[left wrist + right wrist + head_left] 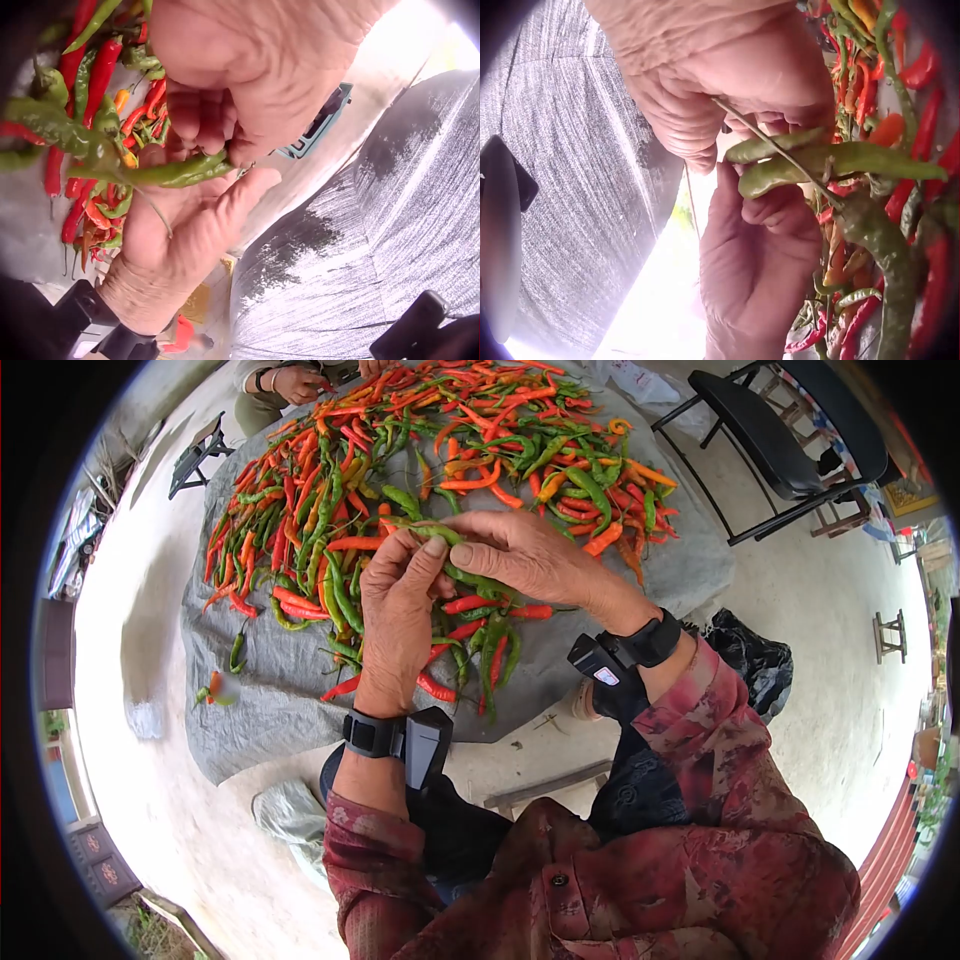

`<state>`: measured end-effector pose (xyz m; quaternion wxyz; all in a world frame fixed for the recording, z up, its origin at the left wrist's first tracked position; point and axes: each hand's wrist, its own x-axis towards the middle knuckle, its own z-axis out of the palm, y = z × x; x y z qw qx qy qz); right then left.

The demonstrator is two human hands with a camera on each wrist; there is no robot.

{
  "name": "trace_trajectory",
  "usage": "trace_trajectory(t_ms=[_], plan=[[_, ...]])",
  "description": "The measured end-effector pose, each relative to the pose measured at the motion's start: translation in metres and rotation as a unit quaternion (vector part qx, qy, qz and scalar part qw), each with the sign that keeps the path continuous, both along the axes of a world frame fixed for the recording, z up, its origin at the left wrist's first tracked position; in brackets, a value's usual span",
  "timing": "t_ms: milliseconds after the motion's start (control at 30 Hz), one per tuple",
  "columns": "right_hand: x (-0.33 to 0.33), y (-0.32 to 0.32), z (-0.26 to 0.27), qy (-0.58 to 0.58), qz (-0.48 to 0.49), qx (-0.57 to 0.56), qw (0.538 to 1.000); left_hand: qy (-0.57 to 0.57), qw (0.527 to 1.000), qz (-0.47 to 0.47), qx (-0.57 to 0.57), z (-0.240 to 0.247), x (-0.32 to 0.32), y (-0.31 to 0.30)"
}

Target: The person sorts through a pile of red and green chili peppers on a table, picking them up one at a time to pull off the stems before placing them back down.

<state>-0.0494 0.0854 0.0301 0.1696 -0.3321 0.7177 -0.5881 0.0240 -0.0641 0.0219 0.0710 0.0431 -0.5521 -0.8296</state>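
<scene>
Above the near side of a chili heap, my two hands meet over green chili peppers. With thumb and fingertips my left hand (395, 615) pinches the end of a slender green chili pepper (184, 172). My right hand (545, 565) holds green peppers from the other side, its thumb laid along them. Two green pepper ends (780, 174) show between the hands in the right wrist view. Another wrinkled green pepper (877, 236), with a long thin stem, sticks out beside them. Part of the right fingers is hidden behind the peppers in the head view.
Red, orange and green chilies (330, 490) cover much of a grey cloth (270, 700). Across it is another person's hand (297, 384). A black chair (765, 455) stands at the right, a black plastic bag (755, 660) lies nearer, and a pale bag (288, 815) sits front left.
</scene>
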Motion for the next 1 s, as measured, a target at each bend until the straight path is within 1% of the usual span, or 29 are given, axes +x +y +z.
trace_trajectory(t_ms=[67, 100, 133, 200, 233, 300, 333, 400, 433, 500, 533, 567, 600, 633, 667, 700, 733, 800, 833, 867, 900, 933, 967, 1000], plan=[[-0.001, 0.003, 0.000, 0.022, 0.074, 0.135, 0.988, -0.006, 1.000, 0.000, 0.006, -0.003, -0.002, -0.006], [0.004, 0.002, 0.002, 0.044, 0.049, 0.143, 0.988, -0.005, 1.000, -0.007, 0.015, -0.004, -0.002, -0.007], [0.003, 0.003, 0.000, 0.044, 0.048, 0.143, 0.987, -0.005, 1.000, -0.007, 0.015, -0.004, -0.002, -0.005], [-0.002, 0.004, -0.005, 0.151, 0.046, 0.134, 0.978, 0.000, 0.997, 0.047, 0.061, -0.001, -0.003, 0.001], [-0.003, 0.005, -0.005, 0.151, 0.045, 0.133, 0.978, 0.000, 0.997, 0.046, 0.061, -0.002, -0.003, 0.000], [-0.006, 0.010, -0.004, 0.126, 0.084, 0.105, 0.983, 0.002, 0.998, 0.058, 0.025, -0.008, -0.004, -0.004], [-0.009, 0.013, -0.003, 0.125, 0.082, 0.106, 0.983, 0.001, 0.998, 0.056, 0.026, -0.010, -0.004, -0.004], [-0.018, 0.020, -0.002, 0.164, 0.070, 0.159, 0.971, 0.009, 0.996, 0.083, -0.009, -0.011, -0.004, -0.003], [-0.023, 0.023, -0.002, 0.164, 0.069, 0.159, 0.971, 0.010, 0.997, 0.082, -0.009, -0.010, -0.005, -0.005], [-0.034, 0.028, -0.001, 0.121, -0.011, 0.159, 0.980, 0.021, 0.989, 0.137, 0.043, -0.009, -0.006, -0.014], [-0.040, 0.028, -0.002, 0.099, -0.050, 0.158, 0.981, 0.022, 0.989, 0.137, 0.043, -0.010, -0.006, -0.018], [-0.046, 0.028, -0.003, -0.005, -0.112, 0.093, 0.989, 0.015, 0.991, 0.122, 0.051, -0.012, -0.005, -0.023], [-0.053, 0.028, -0.006, -0.005, -0.112, 0.093, 0.989, 0.009, 0.992, 0.108, 0.060, -0.013, -0.004, -0.025], [-0.063, 0.028, -0.012, 0.073, -0.224, 0.037, 0.971, 0.009, 0.992, 0.108, 0.060, -0.013, -0.002, -0.024], [-0.073, 0.027, -0.019, 0.150, -0.332, -0.021, 0.931, 0.004, 0.995, 0.097, 0.038, -0.012, 0.000, -0.024], [-0.079, 0.024, -0.021, 0.333, -0.414, 0.085, 0.843, 0.000, 0.996, 0.087, 0.015, -0.012, 0.001, -0.024], [-0.080, 0.026, -0.024, 0.333, -0.413, 0.083, 0.844, 0.000, 0.996, 0.089, 0.014, -0.011, 0.001, -0.024], [-0.073, 0.026, -0.025, 0.381, -0.312, 0.121, 0.862, 0.009, 0.994, 0.097, -0.044, -0.011, 0.002, -0.022], [-0.065, 0.019, -0.022, 0.274, -0.226, 0.198, 0.914, 0.010, 0.995, 0.090, -0.048, -0.011, 0.002, -0.021], [-0.054, 0.011, -0.021, 0.273, -0.225, 0.199, 0.914, 0.008, 0.995, 0.090, -0.047, -0.011, 0.002, -0.021], [-0.041, 0.004, -0.021, 0.226, -0.136, 0.281, 0.923, 0.007, 0.995, 0.085, -0.046, -0.011, 0.002, -0.021], [-0.034, 0.000, -0.021, 0.176, -0.045, 0.358, 0.916, 0.006, 0.996, 0.081, -0.044, -0.010, 0.002, -0.020], [-0.032, 0.000, -0.023, 0.176, -0.044, 0.358, 0.916, 0.006, 0.996, 0.082, -0.044, -0.009, 0.002, -0.018], [-0.030, -0.002, -0.028, 0.206, -0.037, 0.355, 0.911, 0.000, 0.996, 0.080, -0.050, -0.007, 0.003, -0.016]])
